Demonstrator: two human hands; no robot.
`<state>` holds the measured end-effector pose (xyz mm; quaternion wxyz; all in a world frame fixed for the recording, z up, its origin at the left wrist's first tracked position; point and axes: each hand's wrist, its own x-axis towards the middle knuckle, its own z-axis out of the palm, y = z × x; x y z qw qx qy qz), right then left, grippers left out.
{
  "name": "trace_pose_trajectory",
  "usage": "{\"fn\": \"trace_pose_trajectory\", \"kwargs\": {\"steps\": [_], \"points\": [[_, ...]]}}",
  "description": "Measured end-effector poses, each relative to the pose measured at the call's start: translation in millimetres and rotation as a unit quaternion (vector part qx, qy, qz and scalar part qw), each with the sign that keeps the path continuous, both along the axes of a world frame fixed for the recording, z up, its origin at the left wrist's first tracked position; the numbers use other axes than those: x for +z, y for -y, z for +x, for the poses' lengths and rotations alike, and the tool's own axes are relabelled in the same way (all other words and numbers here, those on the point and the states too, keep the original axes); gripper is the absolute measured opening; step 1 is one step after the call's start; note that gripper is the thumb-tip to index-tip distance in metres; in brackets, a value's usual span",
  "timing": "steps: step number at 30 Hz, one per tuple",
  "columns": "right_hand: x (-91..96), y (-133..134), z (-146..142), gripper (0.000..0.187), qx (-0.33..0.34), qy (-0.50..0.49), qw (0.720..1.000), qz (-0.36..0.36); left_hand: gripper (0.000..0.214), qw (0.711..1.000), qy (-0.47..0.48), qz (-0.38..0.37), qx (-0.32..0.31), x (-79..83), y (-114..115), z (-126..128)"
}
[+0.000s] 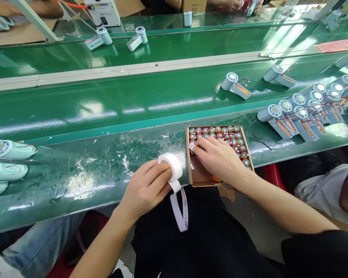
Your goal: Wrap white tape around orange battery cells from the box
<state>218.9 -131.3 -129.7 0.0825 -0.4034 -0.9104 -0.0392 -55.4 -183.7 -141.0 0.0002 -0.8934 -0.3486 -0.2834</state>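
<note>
My left hand [147, 187] is closed around a roll of white tape [175, 166], with fingers through its core. A loose strip of tape [180, 218] with reddish print on its backing loops down from the roll. My right hand [219, 156] reaches into a shallow cardboard box [190, 175] at the bench's front edge. Its fingers are curled down among small orange-sided cylinders [240, 141] with round silvery ends and red wires, which look like battery cells. A small white piece [191, 146] shows at the fingertips; what they grip is mostly hidden.
Pale blue fan-like devices with wires [301, 112] stand grouped at the right; others [8, 150] lie at the left edge. A thin dark rod [261, 141] lies right of the box. Beyond the green belt [104, 92], people's hands [234, 4] show at the far side.
</note>
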Motion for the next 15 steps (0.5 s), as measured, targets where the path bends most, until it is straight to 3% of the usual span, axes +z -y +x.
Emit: {"fn": "trace_pose_trajectory", "kwargs": {"steps": [3,6,7,9,11,12,15], "points": [[-7.2,-5,1,0.012,0.023,-0.007,1.0,-0.008,0.016,0.999,0.0,0.005,-0.034,2.5,1,10],[3.1,0,13,0.011,0.047,-0.179,0.979,-0.083,0.02,0.998,-0.041,0.02,-0.04,4.6,6,8],[11.0,3,19,0.015,0.052,-0.268,0.954,-0.125,0.02,0.997,-0.061,0.026,-0.04,6.6,8,6],[30.1,11,30,0.018,0.041,-0.444,0.87,-0.212,0.018,0.994,-0.094,0.032,-0.041,12.9,12,3],[47.0,20,35,0.022,0.001,-0.536,0.795,-0.285,0.017,0.991,-0.117,0.025,-0.055,21.5,14,1],[52.5,24,34,0.027,-0.024,-0.539,0.782,-0.313,0.017,0.989,-0.126,0.02,-0.068,25.9,14,1],[53.4,31,20,0.032,-0.063,-0.467,0.801,-0.368,0.019,0.98,-0.162,0.02,-0.117,37.0,12,6]]}}
